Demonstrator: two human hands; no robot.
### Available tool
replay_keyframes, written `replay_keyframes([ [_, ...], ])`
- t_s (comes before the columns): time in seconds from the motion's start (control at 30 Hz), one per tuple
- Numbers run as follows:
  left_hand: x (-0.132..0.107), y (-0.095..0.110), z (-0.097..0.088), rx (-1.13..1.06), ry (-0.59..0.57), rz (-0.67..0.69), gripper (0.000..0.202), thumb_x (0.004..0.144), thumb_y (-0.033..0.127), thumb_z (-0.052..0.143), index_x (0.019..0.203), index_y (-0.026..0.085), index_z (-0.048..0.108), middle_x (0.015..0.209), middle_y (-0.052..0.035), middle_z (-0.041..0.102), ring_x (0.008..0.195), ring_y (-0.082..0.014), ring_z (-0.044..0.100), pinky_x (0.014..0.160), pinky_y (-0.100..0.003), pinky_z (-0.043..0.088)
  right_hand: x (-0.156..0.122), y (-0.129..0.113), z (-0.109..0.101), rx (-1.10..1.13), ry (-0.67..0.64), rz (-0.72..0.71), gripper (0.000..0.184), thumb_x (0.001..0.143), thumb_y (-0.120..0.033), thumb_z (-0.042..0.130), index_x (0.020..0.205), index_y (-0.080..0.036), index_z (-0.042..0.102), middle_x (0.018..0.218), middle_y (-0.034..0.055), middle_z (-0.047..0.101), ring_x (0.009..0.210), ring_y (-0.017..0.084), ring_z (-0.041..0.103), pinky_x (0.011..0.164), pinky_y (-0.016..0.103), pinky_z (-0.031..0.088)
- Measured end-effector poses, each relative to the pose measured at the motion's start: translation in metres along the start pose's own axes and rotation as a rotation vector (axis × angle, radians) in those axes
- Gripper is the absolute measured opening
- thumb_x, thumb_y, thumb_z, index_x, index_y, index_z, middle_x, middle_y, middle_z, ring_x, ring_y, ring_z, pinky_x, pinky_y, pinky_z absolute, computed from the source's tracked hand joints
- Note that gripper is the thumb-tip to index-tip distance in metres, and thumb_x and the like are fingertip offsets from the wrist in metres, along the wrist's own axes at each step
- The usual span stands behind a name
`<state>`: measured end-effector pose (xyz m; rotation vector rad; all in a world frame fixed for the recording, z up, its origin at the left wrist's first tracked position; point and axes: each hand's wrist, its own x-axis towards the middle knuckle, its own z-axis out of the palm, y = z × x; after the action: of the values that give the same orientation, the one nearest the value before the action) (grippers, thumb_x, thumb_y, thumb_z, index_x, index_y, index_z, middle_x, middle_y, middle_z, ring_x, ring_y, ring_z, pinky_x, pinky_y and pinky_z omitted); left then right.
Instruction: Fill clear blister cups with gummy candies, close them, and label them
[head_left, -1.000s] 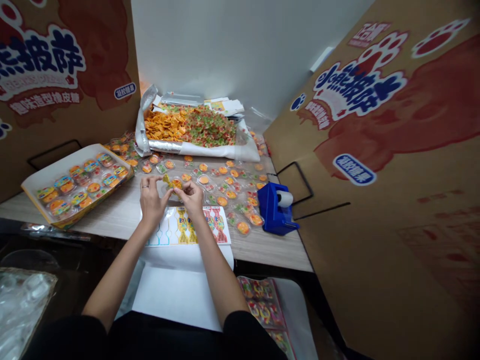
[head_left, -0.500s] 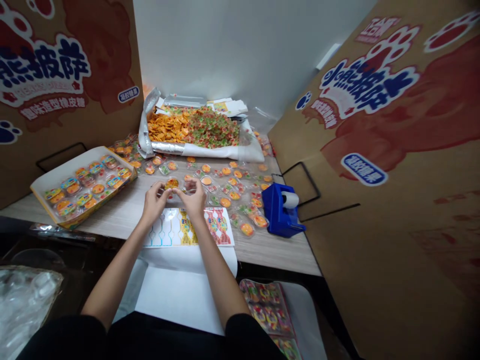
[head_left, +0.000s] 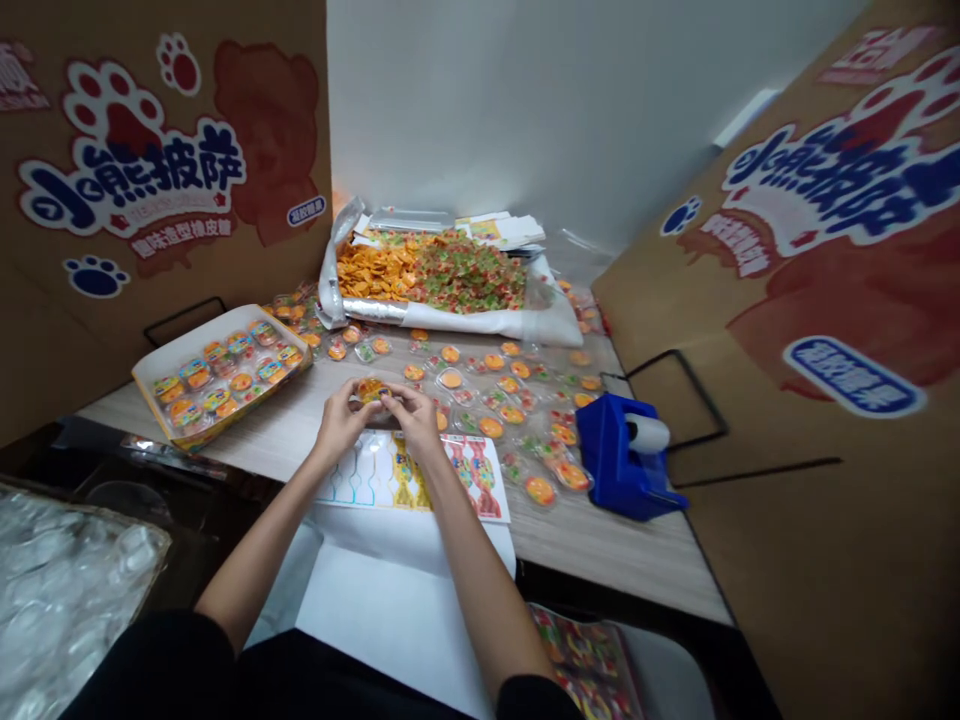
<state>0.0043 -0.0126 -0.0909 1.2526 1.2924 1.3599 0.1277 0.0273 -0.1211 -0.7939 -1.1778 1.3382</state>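
Head view: a clear tub of orange gummy candy (head_left: 371, 390) is pinched between the left hand (head_left: 341, 425) and right hand (head_left: 414, 420), held together just above a printed card sheet (head_left: 405, 478). Further tubs (head_left: 491, 427) are spread across the wood-grain table (head_left: 600, 540); a blue tape dispenser (head_left: 621, 458) is placed at right.

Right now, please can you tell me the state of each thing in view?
Left hand: pinching a clear candy cup from one side.
Right hand: pinching the same cup from the other side.
White tray: holding rows of filled cups.
Blue tape dispenser: upright, roll loaded.
Printed sheet: lying flat on the table.
Loose gummies: heaped in an open foil-lined wrap.
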Motion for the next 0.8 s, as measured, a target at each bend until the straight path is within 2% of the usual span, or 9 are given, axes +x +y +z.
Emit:
replay_keyframes([
  [0.1, -0.001, 0.009, -0.01, -0.013, -0.103, -0.053, 0.041, 0.071, 0.035, 0.07, 0.105, 0.012, 0.063, 0.109, -0.0108, 0.067, 0.078, -0.0183, 0.068, 0.06, -0.025, 0.056, -0.004, -0.001, 0.001, 0.039, -0.029, -0.03, 0.031, 0.066, -0.037, 0.075, 0.092, -0.022, 0.068, 0.088, 0.0024, 0.073, 0.084, 0.019, 0.067, 0.076, 0.031, 0.054],
  [0.17, -0.001, 0.019, -0.028, 0.063, -0.096, -0.052, 0.036, 0.074, 0.035, 0.067, 0.1, 0.01, 0.064, 0.106, -0.0109, 0.068, 0.08, -0.0194, 0.068, 0.06, -0.026, 0.056, -0.007, 0.0, 0.002, 0.011, -0.036, -0.063, 0.032, 0.067, -0.036, 0.073, 0.095, -0.023, 0.065, 0.093, 0.0036, 0.073, 0.087, 0.019, 0.067, 0.076, 0.031, 0.053],
  [0.23, -0.001, 0.033, -0.059, 0.261, -0.015, -0.034, 0.027, 0.077, 0.033, 0.064, 0.091, 0.01, 0.064, 0.093, -0.0084, 0.068, 0.076, -0.0182, 0.066, 0.061, -0.026, 0.055, -0.009, 0.003, 0.003, -0.116, 0.006, -0.106, 0.032, 0.067, -0.034, 0.07, 0.096, -0.022, 0.063, 0.097, 0.0056, 0.073, 0.087, 0.019, 0.067, 0.073, 0.031, 0.052],
  [0.3, -0.002, 0.048, -0.097, 0.553, 0.124, -0.032, 0.021, 0.082, 0.03, 0.061, 0.088, 0.01, 0.064, 0.08, -0.0048, 0.067, 0.073, -0.0157, 0.065, 0.065, -0.024, 0.053, -0.011, 0.006, 0.003, -0.289, 0.071, -0.16, 0.029, 0.07, -0.031, 0.065, 0.098, -0.021, 0.063, 0.098, 0.0068, 0.072, 0.084, 0.019, 0.066, 0.073, 0.031, 0.051],
  [0.4, -0.005, 0.067, -0.15, 0.892, 0.352, -0.104, 0.033, 0.086, 0.023, 0.059, 0.115, 0.008, 0.055, 0.08, -0.0031, 0.066, 0.072, -0.0147, 0.064, 0.068, -0.025, 0.052, -0.012, 0.005, 0.004, -0.494, 0.104, -0.234, 0.024, 0.076, -0.025, 0.055, 0.097, -0.02, 0.064, 0.086, 0.0051, 0.07, 0.076, 0.018, 0.064, 0.074, 0.033, 0.05],
  [0.47, -0.009, 0.071, -0.171, 0.992, 0.419, -0.147, 0.044, 0.082, 0.019, 0.064, 0.122, 0.008, 0.051, 0.084, -0.0051, 0.066, 0.08, -0.0183, 0.065, 0.076, -0.03, 0.052, -0.013, 0.0, 0.005, -0.587, 0.102, -0.281, 0.022, 0.077, -0.023, 0.05, 0.094, -0.02, 0.065, 0.08, 0.0036, 0.069, 0.072, 0.017, 0.063, 0.075, 0.034, 0.05],
  [0.6, -0.015, 0.068, -0.188, 1.189, 0.379, -0.205, 0.028, 0.074, 0.017, 0.069, 0.101, 0.011, 0.061, 0.089, -0.011, 0.066, 0.103, -0.0304, 0.062, 0.095, -0.044, 0.046, -0.02, -0.016, 0.002, -0.714, 0.048, -0.328, 0.025, 0.08, -0.02, 0.049, 0.097, -0.019, 0.066, 0.08, 0.0045, 0.069, 0.072, 0.019, 0.062, 0.077, 0.035, 0.049],
  [0.7, -0.018, 0.067, -0.198, 1.281, 0.342, -0.264, 0.016, 0.073, 0.02, 0.07, 0.086, 0.015, 0.062, 0.089, -0.014, 0.065, 0.108, -0.0369, 0.059, 0.096, -0.055, 0.044, -0.034, -0.024, -0.006, -0.856, -0.087, -0.337, 0.026, 0.081, -0.018, 0.05, 0.1, -0.018, 0.068, 0.086, 0.0068, 0.07, 0.081, 0.022, 0.063, 0.08, 0.037, 0.048],
  [0.8, -0.021, 0.072, -0.204, 1.379, 0.358, -0.268, 0.015, 0.069, 0.025, 0.073, 0.077, 0.018, 0.062, 0.099, -0.0182, 0.062, 0.115, -0.0446, 0.053, 0.096, -0.068, 0.039, -0.051, -0.024, -0.016, -1.031, -0.249, -0.332, 0.028, 0.084, -0.017, 0.051, 0.104, -0.018, 0.07, 0.095, 0.0091, 0.07, 0.093, 0.025, 0.06, 0.083, 0.039, 0.045],
])
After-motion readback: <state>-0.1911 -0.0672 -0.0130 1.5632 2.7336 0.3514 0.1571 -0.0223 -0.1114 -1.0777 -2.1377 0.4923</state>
